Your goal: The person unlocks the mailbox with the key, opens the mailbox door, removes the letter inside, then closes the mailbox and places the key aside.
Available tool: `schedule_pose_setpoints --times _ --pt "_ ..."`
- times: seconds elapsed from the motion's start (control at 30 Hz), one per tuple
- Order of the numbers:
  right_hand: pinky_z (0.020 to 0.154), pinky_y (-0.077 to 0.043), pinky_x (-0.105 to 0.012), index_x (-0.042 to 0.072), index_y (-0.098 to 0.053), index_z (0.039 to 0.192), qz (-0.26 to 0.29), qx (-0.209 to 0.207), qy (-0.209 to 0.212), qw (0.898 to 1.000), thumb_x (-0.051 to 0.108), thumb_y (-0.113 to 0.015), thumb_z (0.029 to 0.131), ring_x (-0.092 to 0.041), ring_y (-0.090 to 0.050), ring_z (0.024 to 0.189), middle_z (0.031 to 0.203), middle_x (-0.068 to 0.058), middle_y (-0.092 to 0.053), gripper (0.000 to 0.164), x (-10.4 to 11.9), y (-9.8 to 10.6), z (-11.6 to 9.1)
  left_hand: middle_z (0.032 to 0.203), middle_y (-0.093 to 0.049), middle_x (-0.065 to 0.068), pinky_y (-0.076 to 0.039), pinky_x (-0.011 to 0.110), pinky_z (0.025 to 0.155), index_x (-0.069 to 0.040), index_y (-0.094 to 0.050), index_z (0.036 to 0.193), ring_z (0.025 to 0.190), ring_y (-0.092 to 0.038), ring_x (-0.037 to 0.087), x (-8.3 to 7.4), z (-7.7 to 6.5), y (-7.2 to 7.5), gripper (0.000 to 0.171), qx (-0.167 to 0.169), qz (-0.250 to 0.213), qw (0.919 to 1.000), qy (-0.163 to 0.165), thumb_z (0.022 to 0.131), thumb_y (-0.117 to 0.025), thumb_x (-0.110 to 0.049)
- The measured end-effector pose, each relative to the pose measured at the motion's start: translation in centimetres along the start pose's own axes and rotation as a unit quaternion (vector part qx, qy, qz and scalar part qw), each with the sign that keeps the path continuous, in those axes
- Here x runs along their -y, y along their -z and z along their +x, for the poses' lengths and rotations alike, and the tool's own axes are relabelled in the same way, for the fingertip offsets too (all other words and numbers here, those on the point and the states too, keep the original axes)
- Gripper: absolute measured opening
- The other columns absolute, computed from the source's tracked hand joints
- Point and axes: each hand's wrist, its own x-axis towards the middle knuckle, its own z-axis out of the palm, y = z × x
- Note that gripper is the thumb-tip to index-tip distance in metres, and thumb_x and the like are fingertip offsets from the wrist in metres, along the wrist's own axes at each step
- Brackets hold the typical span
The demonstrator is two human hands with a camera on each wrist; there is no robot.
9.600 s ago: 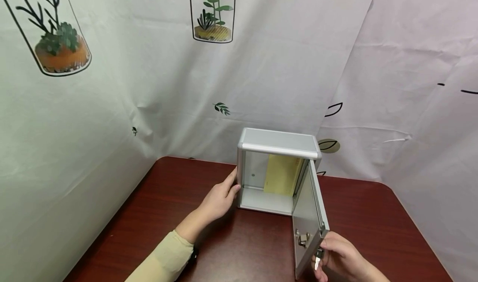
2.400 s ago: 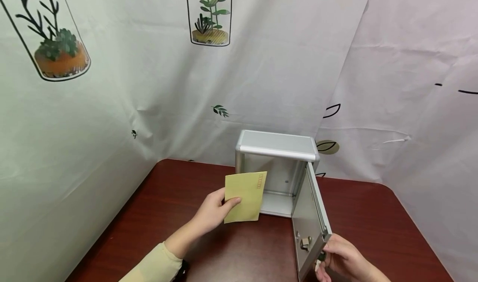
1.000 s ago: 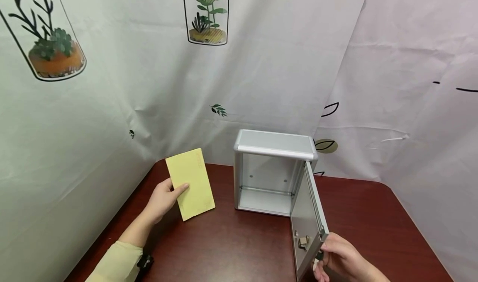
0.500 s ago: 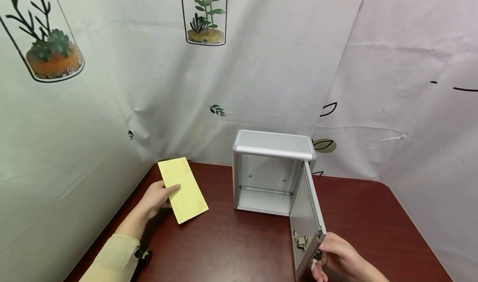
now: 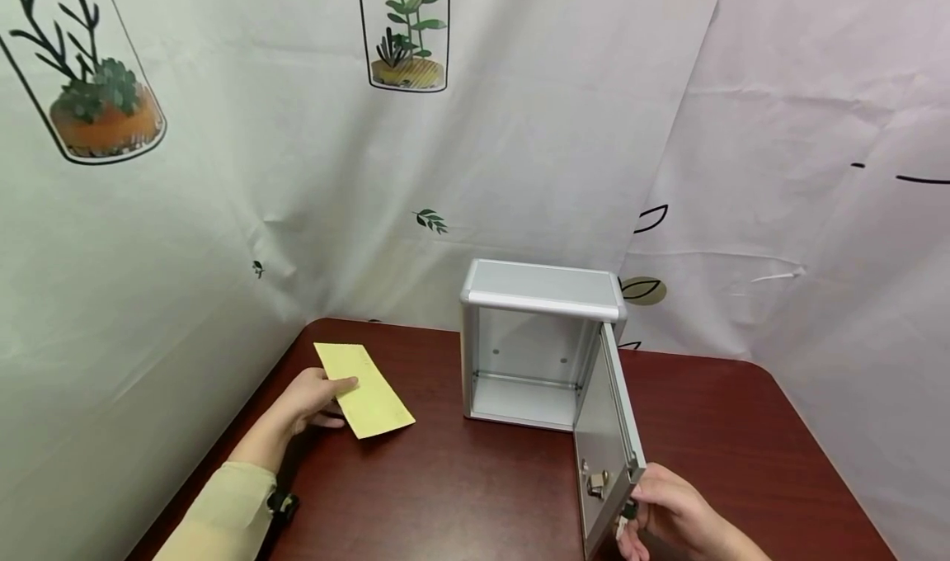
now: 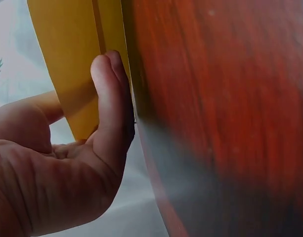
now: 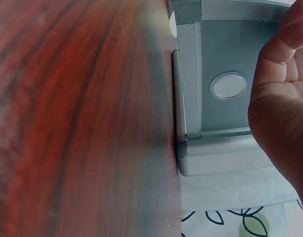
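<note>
My left hand (image 5: 315, 400) pinches a yellow envelope (image 5: 374, 404) by its left edge, thumb on top and fingers underneath. The envelope slants low over the table at the left. In the left wrist view its underside (image 6: 67, 54) shows a seam, with fingers pressed along it. A small silver metal mailbox (image 5: 545, 280) stands at the back with its door (image 5: 604, 429) swung out toward me. My right hand (image 5: 679, 507) is at the door's free edge, its thumb and fingers round the key (image 5: 628, 511) in the lock. The lock's latch (image 5: 596, 484) shows on the inner face.
The dark red wooden table (image 5: 460, 495) has rounded far corners. A pale cloth backdrop (image 5: 534, 148) printed with plants hangs behind it and along the sides. The door's outer face (image 7: 225, 54) carries a round pale disc (image 7: 228, 85).
The left hand has taken the envelope out of the mailbox, carried it left, and lowered and tilted it flatter over the table. The right hand has stayed at the door.
</note>
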Motion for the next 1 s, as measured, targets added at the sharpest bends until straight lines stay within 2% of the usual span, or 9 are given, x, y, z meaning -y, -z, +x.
schedule_pose_setpoints --times 0.13,0.2,0.37,0.47,0.77,0.9,1.0 --pt "0.042 -0.049 -0.048 -0.029 -0.048 0.092 0.001 -0.001 -0.001 1.000 -0.010 -0.010 0.093 -0.044 -0.045 0.045 0.065 -0.042 -0.049 0.043 0.0 -0.1 0.1 0.080 -0.069 0.014 -0.062 0.043 0.063 0.007 -0.060 0.106 0.074 -0.073 0.028 0.2 0.1 0.2 0.035 -0.004 0.014 0.9999 0.002 0.099 -0.068 -0.027" --pt "0.042 -0.049 -0.048 -0.029 -0.048 0.092 0.002 -0.001 -0.001 1.000 -0.010 -0.010 0.093 -0.044 -0.045 0.046 0.065 -0.042 -0.049 0.043 0.0 -0.1 0.1 0.078 -0.068 0.015 -0.062 0.043 0.063 0.005 -0.060 0.096 0.073 -0.073 0.028 0.3 0.1 0.2 0.033 -0.007 0.023 0.9997 0.007 0.099 -0.068 -0.027" --pt "0.041 -0.048 -0.048 -0.029 -0.048 0.091 0.003 -0.001 0.000 1.000 -0.010 -0.010 0.093 -0.044 -0.045 0.046 0.065 -0.042 -0.049 0.043 0.0 -0.1 0.1 0.082 -0.066 0.017 -0.061 0.043 0.060 0.003 -0.060 0.084 0.066 -0.072 0.026 0.4 -0.3 0.2 0.035 -0.018 0.053 0.9983 0.018 0.099 -0.068 -0.028" --pt "0.041 -0.048 -0.048 -0.029 -0.048 0.091 0.005 -0.002 0.002 1.000 -0.010 -0.010 0.093 -0.044 -0.045 0.046 0.065 -0.042 -0.049 0.043 -0.1 -0.1 0.0 0.083 -0.066 0.018 -0.061 0.042 0.059 0.006 -0.062 0.087 0.063 -0.070 0.025 0.4 -0.5 0.2 0.037 -0.027 0.074 0.9968 0.016 0.099 -0.068 -0.028" --pt "0.041 -0.049 -0.047 -0.029 -0.049 0.092 0.002 -0.005 0.003 1.000 -0.010 -0.010 0.092 -0.043 -0.045 0.045 0.064 -0.042 -0.049 0.043 -0.1 -0.1 0.0 0.086 -0.059 0.021 -0.060 0.041 0.056 0.007 -0.051 0.098 0.065 -0.068 0.026 -0.3 -1.3 0.1 0.039 -0.048 0.145 0.9883 0.008 0.098 -0.068 -0.029" --pt "0.040 -0.048 -0.048 -0.029 -0.049 0.092 0.003 -0.008 0.000 1.000 -0.011 -0.010 0.092 -0.043 -0.045 0.045 0.064 -0.041 -0.048 0.043 0.0 -0.1 0.0 0.072 -0.059 0.015 -0.059 0.039 0.053 0.003 -0.055 0.084 0.057 -0.064 0.025 -0.6 -1.3 -0.2 0.039 -0.064 0.164 0.9843 0.001 0.097 -0.069 -0.031" --pt "0.040 -0.046 -0.049 -0.029 -0.049 0.091 0.006 -0.011 -0.001 1.000 -0.011 -0.010 0.092 -0.044 -0.044 0.045 0.064 -0.041 -0.048 0.043 0.0 -0.2 0.0 0.060 -0.054 0.008 -0.057 0.038 0.050 -0.004 -0.054 0.071 0.049 -0.058 0.021 -0.9 -1.1 -0.7 0.042 -0.077 0.180 0.9804 -0.018 0.097 -0.069 -0.033"
